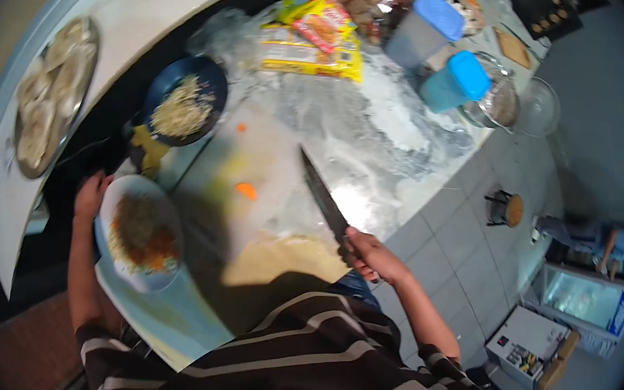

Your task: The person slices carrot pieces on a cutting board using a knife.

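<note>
My right hand (376, 257) is closed around the handle of a kitchen knife (321, 195). Its dark, wide blade points away from me over the worktop. At the left, my left hand (92, 197) curls its fingers at the rim of a white oval plate (173, 213); part of the grip is hidden. Heaped on that plate are greyish chopped food (139, 218) and orange shreds (157, 248). An orange carrot piece (246, 191) lies on the pale, yellow-stained cutting surface (213, 140), with a smaller orange bit (241, 128) farther off.
Beyond the plate stands a dark bowl (158, 86) of pale shreds. Yellow packets (310, 50), blue-lidded containers (457, 80) and a clear bowl (538, 107) line the far side. Flour (398, 124) dusts the worktop. A tray of pale food (85, 89) is at left; a person (617, 246) is far right.
</note>
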`<state>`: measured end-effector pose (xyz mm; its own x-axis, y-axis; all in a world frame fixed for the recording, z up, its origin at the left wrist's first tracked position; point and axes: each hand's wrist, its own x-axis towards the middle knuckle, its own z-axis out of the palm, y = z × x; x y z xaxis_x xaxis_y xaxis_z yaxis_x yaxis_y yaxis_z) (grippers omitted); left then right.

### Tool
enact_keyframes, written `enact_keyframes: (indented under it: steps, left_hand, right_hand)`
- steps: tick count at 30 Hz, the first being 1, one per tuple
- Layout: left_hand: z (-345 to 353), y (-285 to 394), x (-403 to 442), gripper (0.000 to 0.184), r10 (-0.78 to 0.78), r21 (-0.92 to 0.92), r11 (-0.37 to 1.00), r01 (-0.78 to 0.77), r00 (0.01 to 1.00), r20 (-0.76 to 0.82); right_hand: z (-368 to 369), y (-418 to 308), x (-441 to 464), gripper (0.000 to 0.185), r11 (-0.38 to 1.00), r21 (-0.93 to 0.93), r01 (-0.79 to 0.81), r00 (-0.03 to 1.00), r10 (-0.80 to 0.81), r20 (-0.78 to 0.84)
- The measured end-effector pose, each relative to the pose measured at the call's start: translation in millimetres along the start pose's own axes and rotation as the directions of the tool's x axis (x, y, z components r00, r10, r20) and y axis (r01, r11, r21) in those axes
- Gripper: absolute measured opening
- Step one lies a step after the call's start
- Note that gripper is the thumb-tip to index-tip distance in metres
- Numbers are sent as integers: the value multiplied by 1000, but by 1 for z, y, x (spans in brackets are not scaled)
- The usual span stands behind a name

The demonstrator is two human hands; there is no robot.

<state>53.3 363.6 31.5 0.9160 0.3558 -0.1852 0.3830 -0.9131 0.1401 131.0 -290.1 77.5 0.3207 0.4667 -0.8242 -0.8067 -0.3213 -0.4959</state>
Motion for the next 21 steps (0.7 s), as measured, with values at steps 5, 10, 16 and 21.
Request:
enact_keyframes:
  steps: [5, 10, 16, 21]
  left_hand:
    - [10, -19, 10, 36, -53, -32, 998, 54, 997, 48]
    - [6, -6, 5, 33, -176, -35, 983, 178, 983, 55]
    - [-28, 138, -38, 16, 24, -333, 933, -138, 945, -326]
    - [53, 254, -100, 50, -25, -591, 794, -144, 963, -268]
  right_hand:
    - [-9, 7, 5, 48, 1000, 31, -3, 1000, 4, -18]
    - [-8, 7, 7, 51, 999, -31, -44, 999, 43, -11]
    - [-8, 4, 4, 51, 982, -187, 5, 1000, -11, -29]
    - [-6, 16, 12, 50, 974, -219, 63, 995, -77, -59]
